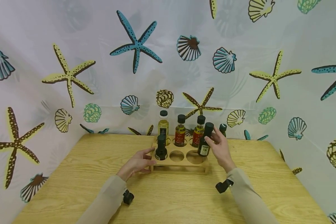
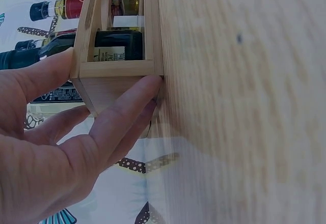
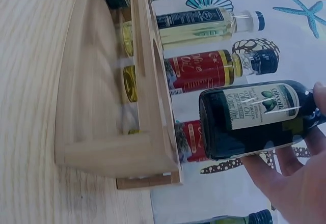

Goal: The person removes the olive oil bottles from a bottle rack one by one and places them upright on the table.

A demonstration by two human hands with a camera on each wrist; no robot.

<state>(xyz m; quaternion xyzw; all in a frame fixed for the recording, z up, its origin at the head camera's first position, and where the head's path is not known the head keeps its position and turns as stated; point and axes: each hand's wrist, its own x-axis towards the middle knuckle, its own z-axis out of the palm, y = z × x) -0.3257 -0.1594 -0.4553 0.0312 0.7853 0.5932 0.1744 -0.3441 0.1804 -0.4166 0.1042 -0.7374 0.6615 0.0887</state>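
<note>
A two-tier wooden bottle rack (image 1: pixel 179 164) stands on the table. At its left end my left hand (image 1: pixel 138 162) grips it, with thumb at the upper edge and index fingertip at the lower corner in the left wrist view. My right hand (image 1: pixel 220 151) holds a dark olive oil bottle (image 3: pixel 254 117) by the neck, slightly tilted, over the front right hole. One dark bottle (image 1: pixel 161 152) occupies the front left hole; the front middle hole is bare. Along the back row are a clear bottle of pale oil (image 1: pixel 163 127) and two red-labelled oil bottles (image 1: pixel 180 137).
Behind my right hand, beyond the rack's right end, another green bottle (image 1: pixel 222 128) is mostly hidden. The wooden table (image 1: pixel 170 193) extends to both sides and in front. A white curtain (image 1: pixel 168 77) printed with starfish and shells closes off the back and sides.
</note>
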